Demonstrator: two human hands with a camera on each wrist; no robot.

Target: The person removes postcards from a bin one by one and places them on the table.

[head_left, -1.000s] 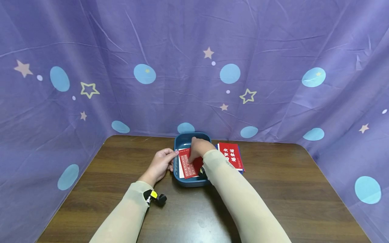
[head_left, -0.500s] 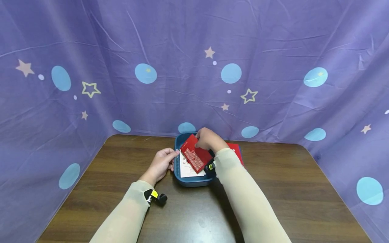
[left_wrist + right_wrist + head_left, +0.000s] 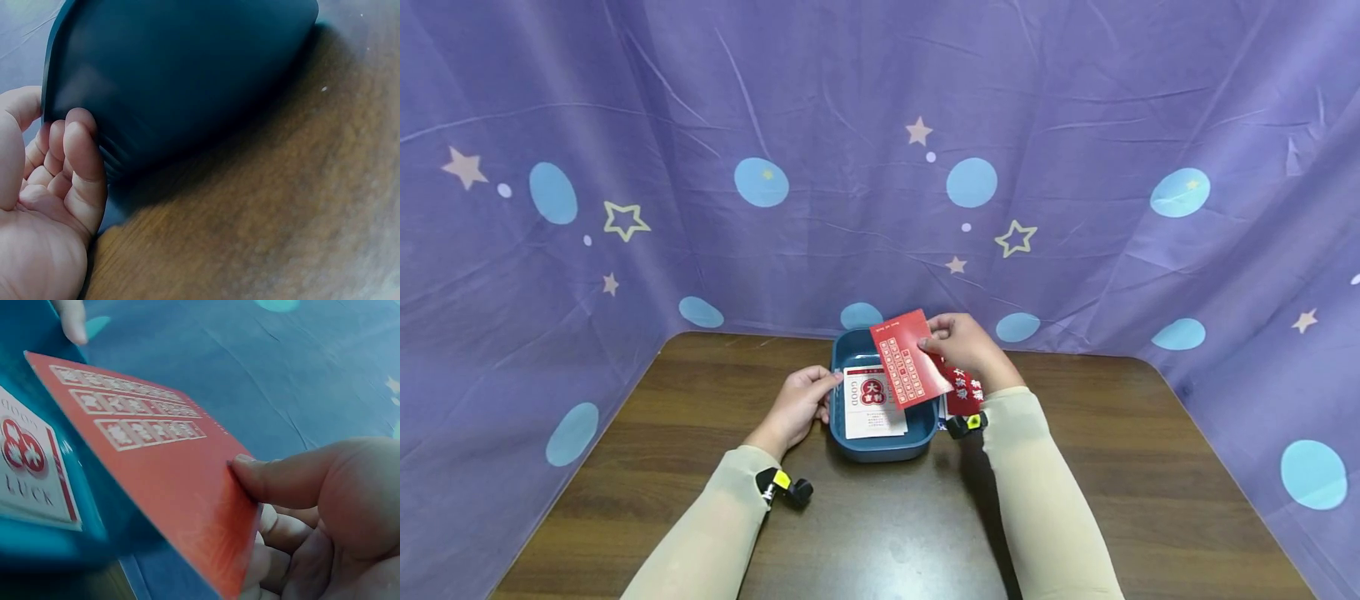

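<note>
My left hand (image 3: 796, 407) pinches the left rim of a blue plastic basin (image 3: 880, 455), thumb over the edge and fingers curled against the outer wall (image 3: 187, 75). Above the basin's right side, my right hand (image 3: 968, 343) pinches a thin red card (image 3: 910, 362) by its right edge. That card is tilted and carries rows of small framed characters. Inside the basin lies a white card (image 3: 868, 423) with a red emblem; the right wrist view shows the word LUCK on this white card (image 3: 31, 481).
Red cards (image 3: 964, 392) with white characters lie on the wooden table (image 3: 1120, 467) right of the basin, partly hidden by the right hand and the held card. A purple curtain (image 3: 850, 100) stands close behind the table's back edge.
My right hand has lifted the red card off the white one and carried it up and to the right, uncovering the white card. My left hand stays at the rim.
</note>
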